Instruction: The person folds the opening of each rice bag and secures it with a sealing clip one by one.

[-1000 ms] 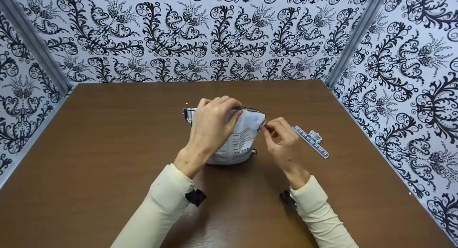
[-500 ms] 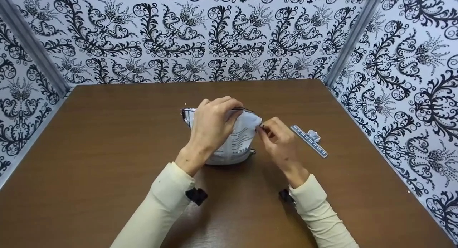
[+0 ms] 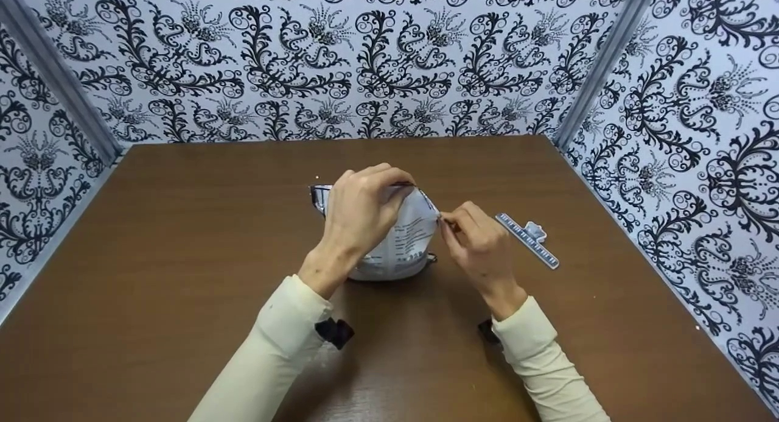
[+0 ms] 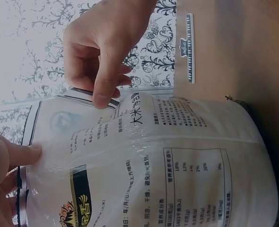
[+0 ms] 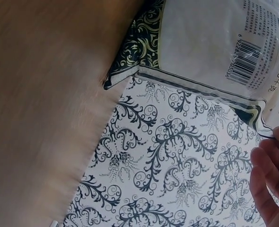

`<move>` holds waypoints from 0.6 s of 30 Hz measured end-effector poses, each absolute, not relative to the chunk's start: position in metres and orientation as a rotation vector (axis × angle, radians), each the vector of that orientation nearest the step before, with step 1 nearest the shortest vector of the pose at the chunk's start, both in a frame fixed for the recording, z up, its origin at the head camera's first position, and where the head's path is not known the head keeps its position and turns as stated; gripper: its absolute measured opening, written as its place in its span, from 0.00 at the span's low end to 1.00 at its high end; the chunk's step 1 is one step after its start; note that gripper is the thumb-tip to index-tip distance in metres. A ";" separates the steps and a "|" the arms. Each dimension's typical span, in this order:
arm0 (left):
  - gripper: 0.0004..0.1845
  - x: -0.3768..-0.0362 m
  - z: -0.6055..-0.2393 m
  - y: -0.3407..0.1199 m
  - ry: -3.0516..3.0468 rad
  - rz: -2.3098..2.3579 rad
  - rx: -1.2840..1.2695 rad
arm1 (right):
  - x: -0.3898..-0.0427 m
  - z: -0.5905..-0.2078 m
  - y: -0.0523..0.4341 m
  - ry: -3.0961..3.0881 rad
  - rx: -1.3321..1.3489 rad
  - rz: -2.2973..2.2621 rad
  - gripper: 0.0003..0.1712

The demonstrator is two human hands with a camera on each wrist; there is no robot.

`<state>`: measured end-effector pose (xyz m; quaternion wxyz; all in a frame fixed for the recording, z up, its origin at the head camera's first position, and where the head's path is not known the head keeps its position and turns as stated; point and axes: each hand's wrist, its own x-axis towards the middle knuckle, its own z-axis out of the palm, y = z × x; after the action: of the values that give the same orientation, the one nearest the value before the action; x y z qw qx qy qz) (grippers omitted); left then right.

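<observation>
White plastic pouch (image 3: 401, 245) stands upright mid brown wood-grain surface (image 3: 182, 239). Left hand (image 3: 359, 218) grips folded top, fingers curled; right hand (image 3: 478, 242) pinches top right corner. Pale blue ruler-marked bag clip (image 3: 528, 239) lies just beside right hand. Glossy film carries Chinese print, nutrition table, barcode. Black-scroll wallpaper (image 3: 389, 63) behind.

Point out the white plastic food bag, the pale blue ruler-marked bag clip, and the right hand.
white plastic food bag (image 3: 406, 245): head view, printed front panel.
pale blue ruler-marked bag clip (image 3: 528, 240): head view, middle of bar.
right hand (image 3: 481, 246): head view, back of hand.
</observation>
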<state>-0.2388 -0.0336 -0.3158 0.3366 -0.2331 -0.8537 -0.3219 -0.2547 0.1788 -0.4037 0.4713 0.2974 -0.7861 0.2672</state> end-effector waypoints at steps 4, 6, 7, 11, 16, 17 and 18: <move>0.04 -0.238 -0.316 -0.033 -2.237 -0.807 -0.628 | -0.256 -0.404 0.179 -1.910 0.728 0.660 0.04; 0.04 -0.238 -0.316 -0.033 -2.237 -0.785 -0.646 | -0.255 -0.404 0.179 -1.913 0.722 0.665 0.04; 0.05 -0.238 -0.317 -0.033 -2.236 -0.776 -0.656 | -0.255 -0.403 0.179 -1.917 0.719 0.673 0.04; 0.05 -0.239 -0.317 -0.032 -2.223 -0.766 -0.697 | -0.253 -0.402 0.178 -1.937 0.706 0.706 0.05; 0.06 -0.239 -0.317 -0.030 -2.209 -0.773 -0.722 | -0.252 -0.399 0.177 -1.927 0.738 0.728 0.06; 0.06 -0.239 -0.317 -0.030 -2.207 -0.775 -0.723 | -0.252 -0.399 0.177 -1.920 0.748 0.722 0.06; 0.06 -0.239 -0.318 -0.030 -2.206 -0.777 -0.723 | -0.252 -0.398 0.177 -1.912 0.756 0.710 0.06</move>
<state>-0.2393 -0.0304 -0.3175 0.3398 -0.2778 -0.8475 -0.2985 -0.2521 0.1765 -0.3983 0.4645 0.3078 -0.7785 0.2889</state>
